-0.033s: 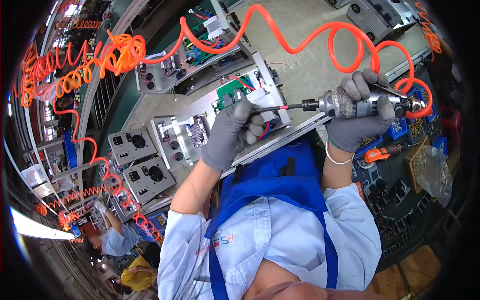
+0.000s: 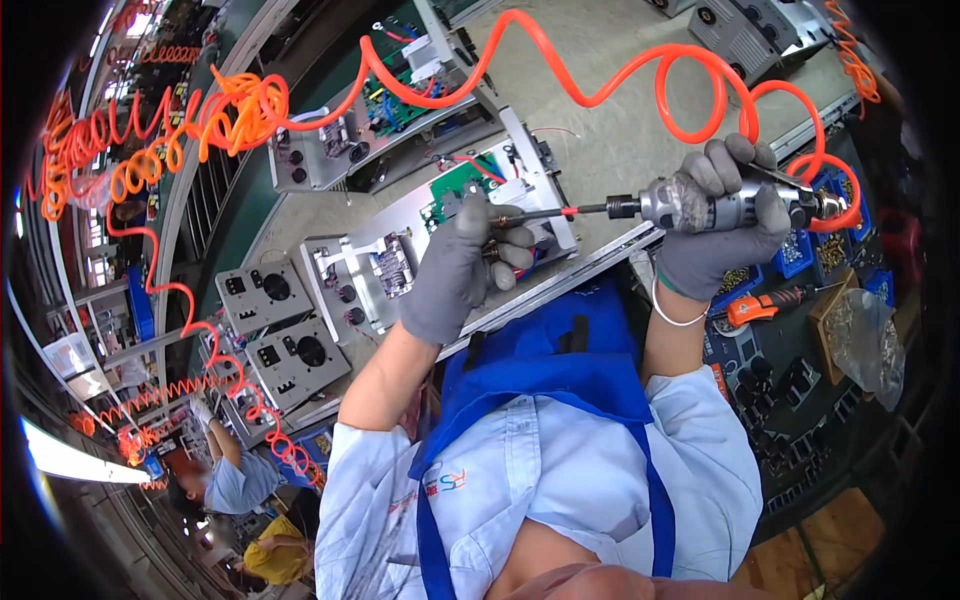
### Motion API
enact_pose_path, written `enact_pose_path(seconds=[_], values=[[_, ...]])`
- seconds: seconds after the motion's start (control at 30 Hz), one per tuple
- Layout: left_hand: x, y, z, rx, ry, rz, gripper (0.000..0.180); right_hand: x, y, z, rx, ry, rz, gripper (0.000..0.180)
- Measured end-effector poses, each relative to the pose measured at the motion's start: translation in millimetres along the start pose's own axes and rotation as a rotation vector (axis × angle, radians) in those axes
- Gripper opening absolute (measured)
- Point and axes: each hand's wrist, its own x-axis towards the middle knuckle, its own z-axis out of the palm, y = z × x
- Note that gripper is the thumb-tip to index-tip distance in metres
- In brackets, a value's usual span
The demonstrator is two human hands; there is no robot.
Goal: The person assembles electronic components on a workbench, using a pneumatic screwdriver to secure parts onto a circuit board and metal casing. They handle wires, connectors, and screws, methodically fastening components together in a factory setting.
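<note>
My right hand [image 2: 715, 240], in a grey glove, grips a silver pneumatic screwdriver [image 2: 690, 203] held level above the bench edge. A coiled orange air hose [image 2: 640, 70] runs from its rear end up over the bench. The long bit [image 2: 545, 213] points left. My left hand [image 2: 460, 265], also in a grey glove, pinches the bit's tip over an open metal chassis [image 2: 400, 235] with a green circuit board [image 2: 460, 180] and red wires. Whether a screw sits at the tip is hidden by my fingers.
Grey front panels with black knobs [image 2: 270, 290] lie left of the chassis and another open unit [image 2: 385, 105] behind it. Blue parts bins [image 2: 800, 250], an orange-handled tool [image 2: 765, 302] and a plastic bag [image 2: 865, 340] sit at right. A co-worker [image 2: 235, 480] works at lower left.
</note>
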Motion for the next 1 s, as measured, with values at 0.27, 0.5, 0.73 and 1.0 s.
enact_pose_path(seconds=[0.27, 0.5, 0.73, 1.0], values=[[23, 10, -33, 0.805, 0.130, 0.068, 0.046, 47, -43, -34, 0.002, -0.014, 0.023, 0.037], [48, 25, 0, 1.234, -0.003, -0.047, 0.046, 59, -40, -61, -0.043, 0.149, 0.024, 0.037], [47, 22, 23, 1.067, -0.011, -0.032, 0.047, 65, -23, -77, 0.000, 0.158, 0.122, 0.031], [54, 3, 11, 1.030, 0.114, 0.062, 0.044, 78, -14, -91, 0.115, 0.142, 0.211, 0.029]])
